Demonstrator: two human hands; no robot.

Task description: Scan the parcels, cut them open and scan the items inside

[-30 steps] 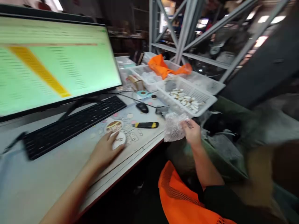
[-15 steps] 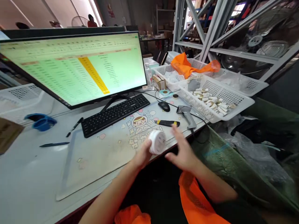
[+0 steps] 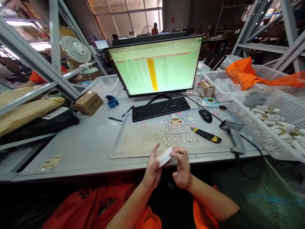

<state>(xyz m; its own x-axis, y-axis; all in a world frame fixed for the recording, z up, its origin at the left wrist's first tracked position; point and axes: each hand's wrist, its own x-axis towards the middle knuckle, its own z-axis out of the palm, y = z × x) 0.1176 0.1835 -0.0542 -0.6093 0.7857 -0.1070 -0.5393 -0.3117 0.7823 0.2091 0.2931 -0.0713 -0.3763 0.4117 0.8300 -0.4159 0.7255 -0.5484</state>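
My left hand (image 3: 152,170) grips a small white round container (image 3: 165,156) between thumb and fingers, tilted above the front edge of the desk. My right hand (image 3: 182,165) has its bent fingertips on the container's right edge, and its thumb stays apart below. The container's underside is partly hidden by the fingers. Beyond the hands lies a pale desk mat (image 3: 140,143) with a cartoon print. On the mat a black and yellow utility knife (image 3: 206,135) rests to the right of the hands.
A keyboard (image 3: 160,109) and a mouse (image 3: 205,115) sit before a monitor (image 3: 176,70). Right of them are a barcode scanner (image 3: 234,135) and a white basket (image 3: 274,144) of small tubes. Pens (image 3: 115,119), a blue tape holder (image 3: 111,101) and a cardboard box (image 3: 88,102) stand left.
The view has swung left. My right hand has come from apart to touching the container, which is now tilted so that its side shows instead of its round face.
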